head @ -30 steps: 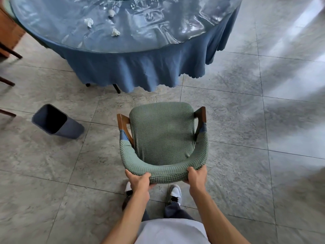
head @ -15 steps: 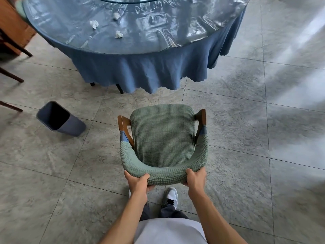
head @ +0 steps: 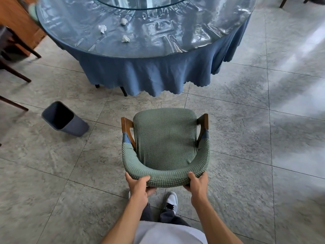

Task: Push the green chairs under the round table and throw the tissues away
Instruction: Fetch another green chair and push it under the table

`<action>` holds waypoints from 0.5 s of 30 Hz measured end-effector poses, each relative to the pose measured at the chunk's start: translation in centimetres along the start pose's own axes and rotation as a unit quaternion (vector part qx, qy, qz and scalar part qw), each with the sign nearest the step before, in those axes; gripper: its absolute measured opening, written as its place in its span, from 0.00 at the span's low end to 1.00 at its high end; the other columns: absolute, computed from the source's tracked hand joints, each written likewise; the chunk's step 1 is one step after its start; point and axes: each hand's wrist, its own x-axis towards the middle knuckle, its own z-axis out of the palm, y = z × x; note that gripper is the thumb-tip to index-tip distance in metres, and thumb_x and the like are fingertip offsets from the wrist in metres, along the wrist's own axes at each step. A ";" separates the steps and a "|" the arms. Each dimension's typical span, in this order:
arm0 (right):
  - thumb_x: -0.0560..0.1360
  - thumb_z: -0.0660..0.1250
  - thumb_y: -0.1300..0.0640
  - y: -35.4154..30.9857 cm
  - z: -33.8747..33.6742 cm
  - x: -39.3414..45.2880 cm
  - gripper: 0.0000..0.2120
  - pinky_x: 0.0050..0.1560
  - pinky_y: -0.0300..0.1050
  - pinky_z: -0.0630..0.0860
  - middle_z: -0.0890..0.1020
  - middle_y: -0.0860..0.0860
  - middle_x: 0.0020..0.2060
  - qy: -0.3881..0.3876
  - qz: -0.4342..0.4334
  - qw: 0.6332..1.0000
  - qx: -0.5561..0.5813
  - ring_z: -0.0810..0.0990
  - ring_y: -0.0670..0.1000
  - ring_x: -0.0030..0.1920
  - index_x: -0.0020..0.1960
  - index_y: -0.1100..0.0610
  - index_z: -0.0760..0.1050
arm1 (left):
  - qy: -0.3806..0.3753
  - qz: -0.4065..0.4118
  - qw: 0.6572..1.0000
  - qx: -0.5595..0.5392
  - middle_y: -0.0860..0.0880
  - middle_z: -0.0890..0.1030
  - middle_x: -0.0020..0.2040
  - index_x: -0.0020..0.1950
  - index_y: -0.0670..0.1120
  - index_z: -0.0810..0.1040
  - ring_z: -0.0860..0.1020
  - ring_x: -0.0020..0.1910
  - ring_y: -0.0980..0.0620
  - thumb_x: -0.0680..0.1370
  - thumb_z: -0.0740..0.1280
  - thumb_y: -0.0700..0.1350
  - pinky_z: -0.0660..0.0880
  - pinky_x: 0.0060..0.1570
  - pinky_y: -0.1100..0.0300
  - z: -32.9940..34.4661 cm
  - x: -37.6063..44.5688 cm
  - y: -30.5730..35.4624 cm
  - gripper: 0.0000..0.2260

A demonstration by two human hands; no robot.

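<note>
Both hands are on the green chair at the lower centre of the frame. The left hand clamps the left end of the curved backrest, thumb on top and fingers curled underneath; the right hand mirrors it at the right end, fingers wrapped tight round the padded rim. That wide two-point hold looks chosen for steering: a hand at each corner should keep the chair square as it goes forward.

The seat faces the round counter in the upper half of the frame, its front edge lined up with the hanging blue cloth but clearly apart from it, a strip of bare floor between them. So this chair is not yet tucked in; I judge the push to be only partly through.

Up on the glossy top lie three crumpled tissues, grouped toward the upper left of centre and untouched. The grey bin leans on the floor at middle left, open mouth up, between chair and counter and near enough for the throw-away step.

Watch the cloth: the armrests may snag the hem on entry, and the dark legs just under it could stop the seat.
</note>
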 end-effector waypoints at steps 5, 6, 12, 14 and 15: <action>0.78 0.63 0.66 -0.1 0.0 0.3 0.07 0.44 0.60 0.84 0.78 0.61 0.53 -0.003 -0.004 1.000 -0.007 0.81 0.61 0.52 0.54 0.60 0.68 | 0.010 0.016 1.000 -0.002 0.44 0.62 0.78 0.80 0.63 0.48 0.73 0.66 0.34 0.76 0.66 0.26 0.81 0.43 0.37 -0.3 0.3 -0.2 0.47; 0.78 0.63 0.67 -0.2 0.0 0.3 0.07 0.45 0.61 0.84 0.78 0.61 0.52 -0.003 -0.004 1.000 -0.010 0.81 0.61 0.52 0.54 0.60 0.67 | 0.010 0.017 1.000 -0.001 0.44 0.62 0.78 0.80 0.64 0.48 0.73 0.65 0.34 0.76 0.66 0.26 0.81 0.42 0.37 -0.2 0.4 -0.1 0.47; 0.78 0.63 0.67 -0.5 0.4 1.0 0.07 0.43 0.60 0.84 0.78 0.61 0.52 0.003 -0.015 1.000 -0.012 0.81 0.60 0.51 0.54 0.60 0.68 | 0.000 0.024 1.000 -0.005 0.44 0.62 0.78 0.80 0.63 0.48 0.73 0.64 0.36 0.76 0.64 0.25 0.80 0.46 0.33 0.5 0.5 0.5 0.47; 0.78 0.63 0.66 -0.8 0.6 1.2 0.07 0.43 0.59 0.84 0.78 0.61 0.53 0.000 -0.021 1.000 -0.013 0.81 0.60 0.51 0.55 0.60 0.68 | -0.006 0.027 1.000 -0.004 0.44 0.62 0.78 0.81 0.62 0.47 0.73 0.63 0.37 0.76 0.64 0.25 0.79 0.49 0.33 1.0 0.6 0.8 0.46; 0.78 0.63 0.66 -1.0 0.6 1.3 0.07 0.43 0.58 0.84 0.78 0.61 0.53 -0.002 -0.022 1.000 -0.012 0.81 0.60 0.52 0.55 0.60 0.68 | -0.008 0.026 1.000 -0.006 0.43 0.62 0.78 0.81 0.62 0.47 0.72 0.63 0.38 0.76 0.63 0.25 0.79 0.49 0.34 1.2 0.6 1.0 0.46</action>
